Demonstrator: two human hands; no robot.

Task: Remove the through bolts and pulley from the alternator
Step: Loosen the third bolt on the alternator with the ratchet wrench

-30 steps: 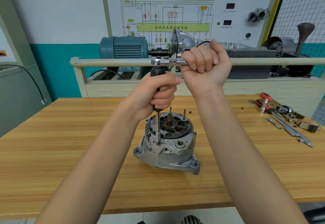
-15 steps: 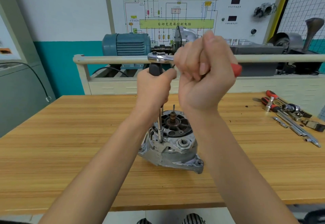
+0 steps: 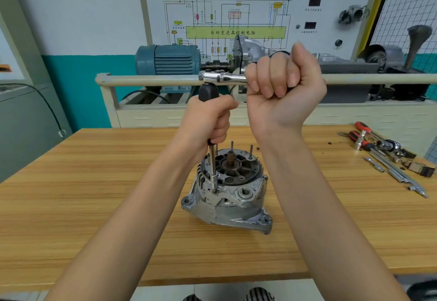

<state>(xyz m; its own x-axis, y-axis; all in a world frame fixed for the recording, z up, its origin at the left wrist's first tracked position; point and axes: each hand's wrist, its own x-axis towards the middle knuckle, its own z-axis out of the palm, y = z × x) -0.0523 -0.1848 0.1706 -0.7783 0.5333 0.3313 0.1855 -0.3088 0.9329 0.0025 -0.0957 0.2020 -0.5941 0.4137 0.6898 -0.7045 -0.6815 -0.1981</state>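
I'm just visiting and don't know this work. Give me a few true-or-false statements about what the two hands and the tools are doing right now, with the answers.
1. The left hand grips the black driver handle standing upright over the alternator. True.
2. The right hand lies flat on the wooden table. False: its fingers are curled round the ratchet wrench, held level above the alternator.
3. The driver's shaft reaches down to the near left part of the alternator's housing. True.
4. The alternator lies among the spare tools. False: those lie apart at the table's right side.
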